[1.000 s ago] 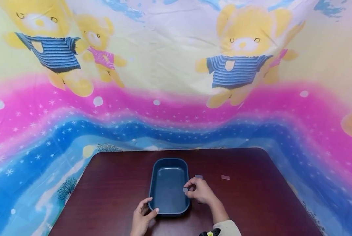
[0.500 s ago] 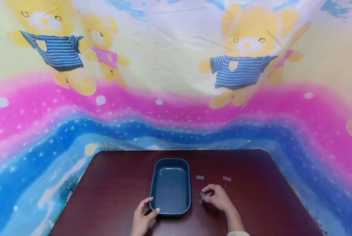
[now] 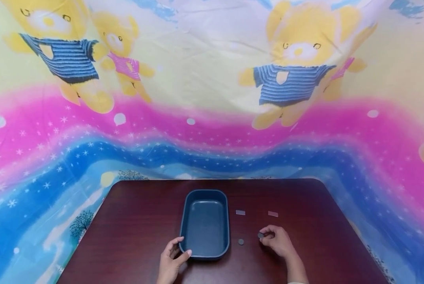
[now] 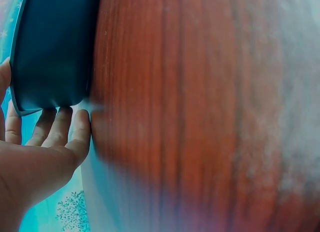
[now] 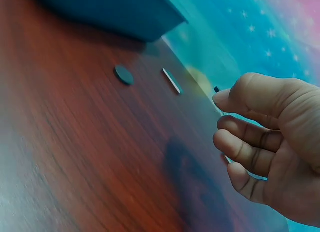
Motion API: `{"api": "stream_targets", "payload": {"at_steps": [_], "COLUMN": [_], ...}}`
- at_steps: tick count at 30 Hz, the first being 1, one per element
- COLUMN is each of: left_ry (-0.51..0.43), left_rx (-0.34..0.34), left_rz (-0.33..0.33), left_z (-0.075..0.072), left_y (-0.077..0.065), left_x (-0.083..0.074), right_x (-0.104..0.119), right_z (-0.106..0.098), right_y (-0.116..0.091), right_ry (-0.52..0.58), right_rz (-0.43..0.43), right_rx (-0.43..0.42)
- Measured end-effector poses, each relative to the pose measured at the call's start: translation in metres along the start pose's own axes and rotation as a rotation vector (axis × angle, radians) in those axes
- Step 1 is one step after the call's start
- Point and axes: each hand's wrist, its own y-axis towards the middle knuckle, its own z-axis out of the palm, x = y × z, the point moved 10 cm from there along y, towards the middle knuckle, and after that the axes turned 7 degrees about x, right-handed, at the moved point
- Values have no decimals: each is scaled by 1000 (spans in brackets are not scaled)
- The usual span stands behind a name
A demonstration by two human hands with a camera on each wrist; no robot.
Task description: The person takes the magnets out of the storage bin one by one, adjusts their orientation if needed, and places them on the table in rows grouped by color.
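A deep blue rectangular tray [image 3: 204, 225] with rounded corners stands on the table. My left hand [image 3: 170, 260] holds its near left corner, thumb at the front rim and fingers along the left side; the left wrist view shows those fingers against the tray wall [image 4: 55, 47]. Right of the tray, my right hand [image 3: 277, 240] pinches a small round grey disc [image 3: 260, 235] between thumb and fingertips. Only a dark edge of that disc [image 5: 216, 89] shows in the right wrist view. A second grey disc [image 3: 241, 241] lies flat between the tray and my right hand.
Behind the discs lie two small flat rectangular pieces, one greyish [image 3: 240, 212] and one reddish [image 3: 273, 214]. The dark red-brown wooden table [image 3: 141, 221] has rounded far corners. A curtain [image 3: 212, 130] printed with bears hangs behind it.
My right hand has moved right from the tray's right rim, still pinching a disc. The other disc, hidden a second ago, now shows on the table. My left hand stays at the tray corner.
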Motion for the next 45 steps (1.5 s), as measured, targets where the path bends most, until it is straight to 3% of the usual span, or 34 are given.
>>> {"api": "stream_targets", "payload": {"at_steps": [10, 20, 30, 38, 45], "left_ry": [-9, -10, 28, 24, 53], "left_rx": [6, 11, 12, 10, 36], "left_rz": [11, -7, -15, -13, 2], "left_z": [4, 2, -2, -2, -2], "left_y": [-6, -8, -3, 0, 0], "left_x": [-3, 1, -4, -1, -4], "right_x": [-32, -58, -51, -56, -54], "right_z": [-28, -41, -43, -41, -39], "right_y": [-15, -30, -25, -20, -21], "right_ry": [-24, -94, -210, -259, -213], "right_rz": [95, 139, 97, 106, 123], "right_rx": [-116, -160, -214, -204, -198]}}
